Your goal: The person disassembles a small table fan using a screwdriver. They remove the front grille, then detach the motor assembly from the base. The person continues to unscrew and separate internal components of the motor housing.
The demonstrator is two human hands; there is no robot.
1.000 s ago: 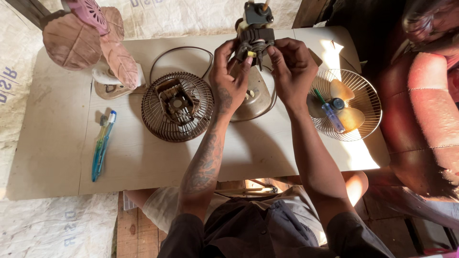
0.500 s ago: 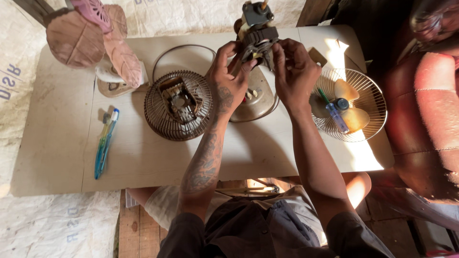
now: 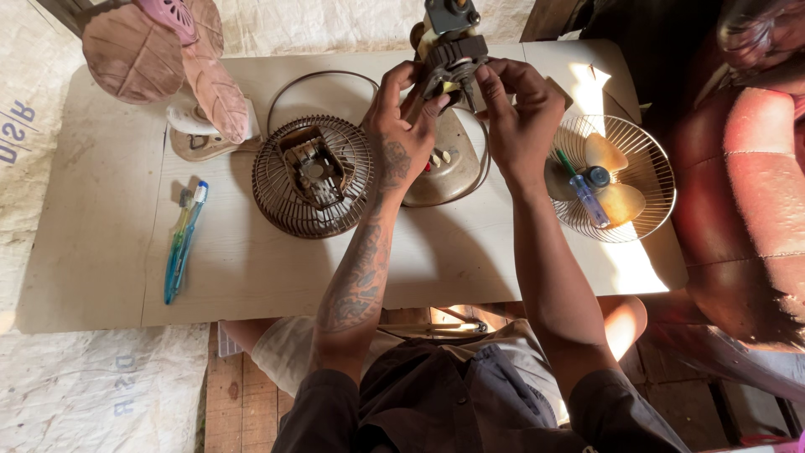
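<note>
A makeshift home repair corner is seen here, set up on a low wooden board (image 3: 251, 277) laid over printed sacking (image 3: 92, 394); dismantled fan parts are spread across it, a brown wire guard (image 3: 312, 176), a second grille with blades (image 3: 616, 178), a pink-bladed fan (image 3: 159, 46). Screwdrivers (image 3: 180, 243) are laid alongside; a worn red armchair (image 3: 755, 210) is glimpsed at the edge.

Dark grey motor (image 3: 453, 52), brown grille (image 3: 313, 176), pale wood-grain table (image 3: 251, 268), pink blades (image 3: 134, 50), blue-green screwdrivers (image 3: 183, 243), silver guard (image 3: 650, 180) with yellow blades (image 3: 616, 201), red seat (image 3: 755, 184).
</note>
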